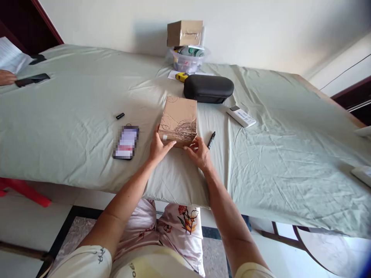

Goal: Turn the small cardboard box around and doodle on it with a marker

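Cardboard box [179, 116], middle of surface [278, 135], held by left hand [158, 149] at its near-left corner and right hand [199, 153] at its near-right. Black scribbles [186, 129] on top; small label [165, 137] unreadable. From box: marker [211, 140] at 4 o'clock, phone [126, 143] at 8, pixelated, white device [241, 117] at 3, print illegible, black case [208, 88] at 1.

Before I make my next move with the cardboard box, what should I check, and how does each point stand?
1. Left hand on the cardboard box: ok, at its near left corner.
2. Right hand on the box: ok, at its near right corner.
3. Marker well clear of the right hand: not ok, it lies right beside it.
4. Phone clear of the left hand: ok, apart on its left.
5. Gap to the black case behind: cannot tell.
6. Box contents: cannot tell, hidden.
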`<state>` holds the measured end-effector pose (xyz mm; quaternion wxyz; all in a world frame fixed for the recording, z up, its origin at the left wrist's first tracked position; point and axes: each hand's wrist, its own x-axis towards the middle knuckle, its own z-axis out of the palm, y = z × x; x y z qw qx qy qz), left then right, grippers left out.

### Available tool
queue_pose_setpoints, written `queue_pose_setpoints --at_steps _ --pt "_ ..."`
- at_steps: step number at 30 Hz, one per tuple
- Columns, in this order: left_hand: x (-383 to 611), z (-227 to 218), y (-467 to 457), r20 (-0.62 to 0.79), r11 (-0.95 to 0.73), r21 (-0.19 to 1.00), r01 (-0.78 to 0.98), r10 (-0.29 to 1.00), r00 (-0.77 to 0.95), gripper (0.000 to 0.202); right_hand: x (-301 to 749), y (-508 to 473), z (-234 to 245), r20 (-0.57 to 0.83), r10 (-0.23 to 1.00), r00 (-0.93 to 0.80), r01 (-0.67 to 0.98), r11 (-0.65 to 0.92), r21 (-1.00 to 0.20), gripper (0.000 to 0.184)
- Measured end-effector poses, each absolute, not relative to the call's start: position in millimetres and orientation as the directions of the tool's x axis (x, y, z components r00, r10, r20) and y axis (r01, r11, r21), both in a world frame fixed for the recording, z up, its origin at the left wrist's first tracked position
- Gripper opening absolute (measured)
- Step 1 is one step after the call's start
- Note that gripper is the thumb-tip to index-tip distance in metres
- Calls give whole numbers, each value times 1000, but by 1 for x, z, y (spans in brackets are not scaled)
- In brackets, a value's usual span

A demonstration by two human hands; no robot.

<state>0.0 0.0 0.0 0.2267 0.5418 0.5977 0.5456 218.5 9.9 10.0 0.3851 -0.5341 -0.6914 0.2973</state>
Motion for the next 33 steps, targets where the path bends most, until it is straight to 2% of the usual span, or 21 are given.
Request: queue_pose_setpoints --at_steps 6,10,14,19,26,30,33 --pt "9 -1 0 321 -146 885 442 878 -354 91 197 5 8 248 965 80 631 144 -762 70" --pt "12 1 -1 324 -153 885 440 881 -346 87 190 6 7 252 955 159 671 83 -737 67" --pt "12 3 -2 308 -134 890 437 882 -357 78 196 9 7 258 958 124 671 111 -733 54" --pt "11 5 -3 269 -108 910 400 888 -373 72 207 12 7 283 958 39 578 209 -789 46" --pt "4 5 -4 280 -153 935 320 872 -401 61 209 13 9 349 937 19 438 306 -845 52" --pt "-1 3 -1 279 -162 941 298 869 -408 54 209 16 4 354 935 -23 444 326 -835 56" --pt "-3 0 2 244 -127 940 316 898 -366 36 212 20 -3 332 943 -27 482 303 -822 59"
